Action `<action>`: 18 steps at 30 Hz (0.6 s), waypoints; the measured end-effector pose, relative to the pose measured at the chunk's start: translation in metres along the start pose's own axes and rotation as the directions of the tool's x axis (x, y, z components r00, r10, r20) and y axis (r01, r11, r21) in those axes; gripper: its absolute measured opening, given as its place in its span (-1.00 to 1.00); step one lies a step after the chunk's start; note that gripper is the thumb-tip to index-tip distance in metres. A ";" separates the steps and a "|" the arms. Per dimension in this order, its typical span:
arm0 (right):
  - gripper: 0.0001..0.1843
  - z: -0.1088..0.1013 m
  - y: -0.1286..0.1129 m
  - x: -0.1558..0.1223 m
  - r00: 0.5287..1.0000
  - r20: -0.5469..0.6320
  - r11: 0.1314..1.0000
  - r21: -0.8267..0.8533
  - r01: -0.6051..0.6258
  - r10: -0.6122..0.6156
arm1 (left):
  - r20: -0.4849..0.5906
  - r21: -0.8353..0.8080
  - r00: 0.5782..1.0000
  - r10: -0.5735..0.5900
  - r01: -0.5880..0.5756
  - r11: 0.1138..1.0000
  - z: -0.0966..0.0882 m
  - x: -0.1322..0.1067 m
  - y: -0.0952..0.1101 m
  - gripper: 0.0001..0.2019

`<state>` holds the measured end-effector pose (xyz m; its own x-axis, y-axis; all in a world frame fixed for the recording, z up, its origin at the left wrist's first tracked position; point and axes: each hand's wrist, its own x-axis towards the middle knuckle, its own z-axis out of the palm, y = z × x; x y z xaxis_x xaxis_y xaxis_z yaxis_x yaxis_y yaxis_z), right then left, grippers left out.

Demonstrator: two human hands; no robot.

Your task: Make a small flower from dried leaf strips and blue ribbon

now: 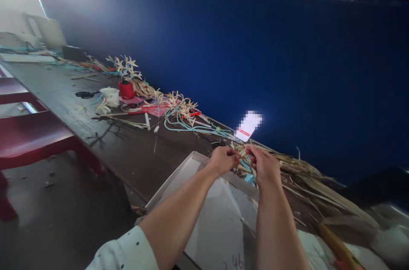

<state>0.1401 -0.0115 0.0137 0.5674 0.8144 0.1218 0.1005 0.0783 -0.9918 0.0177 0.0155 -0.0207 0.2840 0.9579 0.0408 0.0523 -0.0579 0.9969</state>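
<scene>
My left hand (223,160) and my right hand (263,164) meet above the far edge of a shallow white tray (179,178). Both have their fingers pinched together on a thin pale straw strip (243,152) held between them. Just beyond the hands lies a heap of dried straw leaves (303,176) with a few light blue scraps (248,176) under the right hand. What else the fingers hold is hidden.
The long dark table (128,150) runs along a blue wall (255,57). On it lie straw flowers (126,65), a red spool (126,89), a white cup (110,95), scissors (85,94), teal cord (182,124) and a white card (248,126). Red benches (28,133) stand at left.
</scene>
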 end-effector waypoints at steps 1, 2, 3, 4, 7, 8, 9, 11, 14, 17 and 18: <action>-0.66 0.000 0.000 0.000 1.000 -0.010 0.999 -0.025 0.028 -0.029 | -0.002 -0.003 1.000 -0.005 0.005 1.000 0.000 0.000 0.000 -0.79; -0.66 -0.001 0.001 0.000 0.998 -0.018 0.997 -0.046 0.057 -0.058 | -0.001 -0.011 1.000 -0.012 0.012 1.000 0.000 0.000 -0.001 -0.80; -0.66 -0.001 0.001 0.000 0.996 -0.024 0.994 -0.065 0.086 -0.088 | 0.001 -0.021 1.000 -0.018 0.018 1.000 0.000 0.000 -0.001 -0.80; -0.65 -0.002 0.002 0.001 0.992 -0.031 0.990 -0.074 0.117 -0.120 | 0.000 -0.030 1.000 -0.023 0.023 0.999 0.000 0.000 -0.001 -0.81; -0.61 -0.002 0.002 0.002 0.979 -0.083 0.982 -0.011 0.188 -0.188 | 0.004 -0.075 0.999 -0.032 0.032 0.997 0.000 -0.001 0.003 -0.84; -0.59 -0.002 0.002 0.002 0.978 -0.099 0.982 0.031 0.185 -0.181 | 0.005 -0.104 0.999 -0.042 0.042 0.994 0.000 -0.002 0.005 -0.86; -0.57 -0.002 0.002 0.002 0.983 -0.105 0.985 0.072 0.156 -0.148 | 0.010 -0.135 0.999 -0.052 0.052 0.989 0.000 -0.004 0.009 -0.87; -0.59 -0.001 0.001 0.001 0.998 -0.051 0.991 0.129 0.030 -0.024 | 0.012 -0.196 0.997 -0.074 0.075 0.978 -0.002 -0.007 0.015 -0.88; -0.64 0.001 -0.001 -0.002 0.980 0.145 0.974 0.161 -0.162 0.139 | 0.003 -0.279 0.997 -0.082 0.080 0.957 -0.004 -0.010 0.021 -0.86; -0.66 0.003 -0.001 -0.005 0.949 0.274 0.958 0.192 -0.215 0.158 | 0.002 -0.350 0.997 -0.079 0.074 0.934 -0.004 -0.009 0.020 -0.83; -0.66 0.004 -0.001 -0.005 0.945 0.286 0.956 0.196 -0.218 0.156 | 0.002 -0.358 0.997 -0.078 0.074 0.931 -0.004 -0.008 0.018 -0.81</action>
<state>0.1337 -0.0137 0.0140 0.3179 0.9468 -0.0508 -0.1878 0.0104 -0.9822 0.0123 0.0085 -0.0026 0.2812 0.9589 -0.0373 -0.2727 0.1171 0.9550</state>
